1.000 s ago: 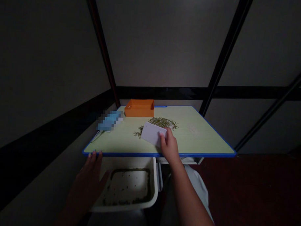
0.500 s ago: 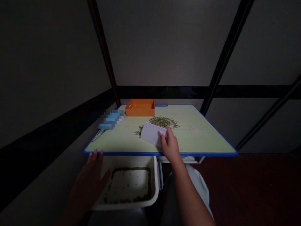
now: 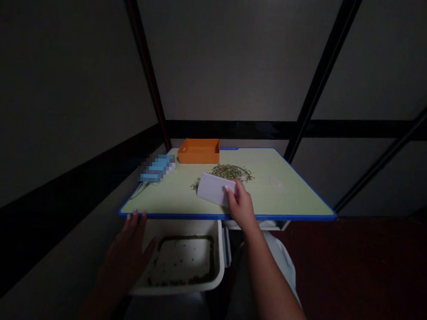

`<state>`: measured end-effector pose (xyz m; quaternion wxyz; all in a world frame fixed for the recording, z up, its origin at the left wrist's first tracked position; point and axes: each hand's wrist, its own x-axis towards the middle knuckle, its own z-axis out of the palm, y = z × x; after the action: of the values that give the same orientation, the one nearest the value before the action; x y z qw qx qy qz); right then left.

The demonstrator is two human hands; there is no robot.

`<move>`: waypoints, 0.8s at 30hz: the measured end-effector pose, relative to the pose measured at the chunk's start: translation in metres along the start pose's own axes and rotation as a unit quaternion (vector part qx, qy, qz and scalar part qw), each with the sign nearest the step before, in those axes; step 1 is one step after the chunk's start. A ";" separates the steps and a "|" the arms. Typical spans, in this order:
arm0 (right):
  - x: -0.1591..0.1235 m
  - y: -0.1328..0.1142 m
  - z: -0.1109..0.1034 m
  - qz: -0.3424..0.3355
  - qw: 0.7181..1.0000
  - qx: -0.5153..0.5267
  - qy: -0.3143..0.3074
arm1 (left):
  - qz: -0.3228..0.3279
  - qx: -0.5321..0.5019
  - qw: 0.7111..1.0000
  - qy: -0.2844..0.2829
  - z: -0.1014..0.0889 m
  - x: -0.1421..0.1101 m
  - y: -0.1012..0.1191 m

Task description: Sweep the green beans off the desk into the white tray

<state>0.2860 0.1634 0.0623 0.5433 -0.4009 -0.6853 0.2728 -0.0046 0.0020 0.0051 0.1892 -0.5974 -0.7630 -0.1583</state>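
Observation:
My right hand (image 3: pixel 241 204) grips a flat white plastic scraper (image 3: pixel 214 189) by its right end, with the thumb on top. The scraper is tilted over the table, in front of a spread of small green beans (image 3: pixel 232 172). A few more beans peek out past its left edge. My left hand (image 3: pixel 128 250) has its fingers apart, the fingertips by the table's blue front edge, over the left side of a white bin (image 3: pixel 221 267). Small dark green bits line the bin's floor, mostly along its sides.
An orange tray (image 3: pixel 198 155) stands at the table's back left. Left of it lies a blurred blue and white object (image 3: pixel 157 169) with a cable. The pale green table (image 3: pixel 285 202) bears a whitish patch (image 3: pixel 276 182) at right. Dark panelled walls enclose the back and left.
The scraper has shifted very slightly left and its face has turned a little. My left hand stays where it was.

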 end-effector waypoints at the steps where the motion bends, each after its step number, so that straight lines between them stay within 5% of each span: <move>1: 0.001 0.001 0.000 0.006 1.000 0.000 0.019 | 0.001 0.000 1.000 0.000 -0.001 0.000 0.000; 5: 0.002 0.001 0.000 0.030 0.996 -0.019 0.076 | 0.002 0.000 1.000 -0.001 -0.002 0.001 0.002; 24: 0.002 -0.009 0.004 0.015 0.989 -0.143 -0.031 | 0.012 0.000 1.000 0.011 -0.002 -0.001 0.002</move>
<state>0.2798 0.1602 0.0697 0.4547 -0.4763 -0.7275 0.1928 -0.0025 0.0002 0.0068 0.1994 -0.6048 -0.7537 -0.1622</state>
